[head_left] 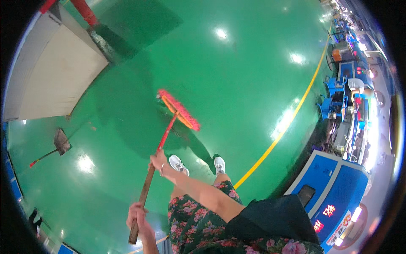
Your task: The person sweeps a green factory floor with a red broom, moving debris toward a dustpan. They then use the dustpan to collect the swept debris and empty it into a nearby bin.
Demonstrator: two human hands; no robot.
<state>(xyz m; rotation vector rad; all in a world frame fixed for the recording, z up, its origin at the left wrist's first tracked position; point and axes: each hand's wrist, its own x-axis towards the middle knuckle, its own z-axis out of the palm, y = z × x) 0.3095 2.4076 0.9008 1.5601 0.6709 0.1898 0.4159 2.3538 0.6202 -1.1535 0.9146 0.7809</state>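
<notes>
A push broom with a wooden and red handle slants away from me, its wide head of pinkish-red bristles and orange backing over the green floor ahead of my feet. Near the top end of the handle, my left hand is closed around the wood. Further down, where the red part begins, my right hand grips the same handle; a bracelet circles that wrist. A little dark debris seems to lie beside the broom head, too small to name.
A long-handled dustpan lies on the floor at the left. Behind it stands a large pale box-like block by a red post. A yellow line curves along the right, beside blue chairs, a seated person and a blue cabinet.
</notes>
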